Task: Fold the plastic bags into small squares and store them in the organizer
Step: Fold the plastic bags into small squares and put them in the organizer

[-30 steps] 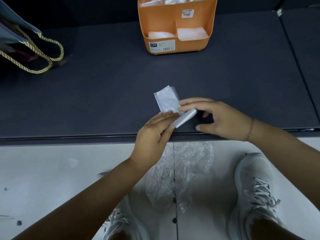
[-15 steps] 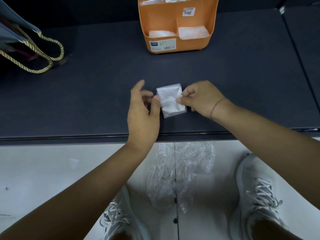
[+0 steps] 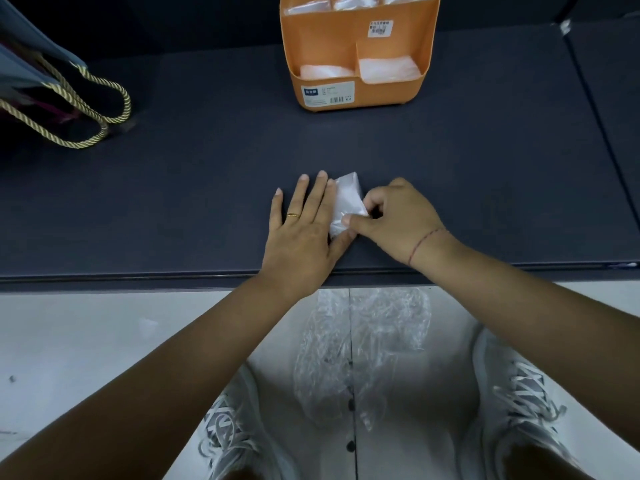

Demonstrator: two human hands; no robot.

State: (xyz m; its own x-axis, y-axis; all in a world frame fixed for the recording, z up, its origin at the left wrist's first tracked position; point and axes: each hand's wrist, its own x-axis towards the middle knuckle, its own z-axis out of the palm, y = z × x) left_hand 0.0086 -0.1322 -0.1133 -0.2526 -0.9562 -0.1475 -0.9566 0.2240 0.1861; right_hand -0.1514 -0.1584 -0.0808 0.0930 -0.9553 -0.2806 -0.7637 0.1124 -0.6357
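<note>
The bag point(image 3: 348, 199), folded to a small white packet, lies flat on the bench point(image 3: 467, 174), well in front of the organizer point(image 3: 325, 39) and nearer you, between your two grips. Your left grip point(image 3: 301, 233) lies at the bag's left edge and your right grip point(image 3: 398, 220) at its near right corner.

Your left grip is spread flat on the bench, fingers straight and close together, with the forefinger laid along the bag's left edge and the thumb at its near corner. A ring point(image 3: 293, 215) shows on one finger. Your right grip is curled, and its thumb and fingertips pinch the bag's near right corner. A red thread point(image 3: 420, 244) circles that wrist.

The bench is dark and matte. The organizer is orange and stands upright, with stored bags point(image 3: 388, 67) in both front compartments and more in the back ones. Far to the organizer's left sits a tote point(image 3: 20, 64) with rope handles point(image 3: 86, 109). Below the bench edge, on the pale floor point(image 3: 104, 341), a loose bag point(image 3: 363, 341) lies crumpled between your shoes point(image 3: 519, 403).
</note>
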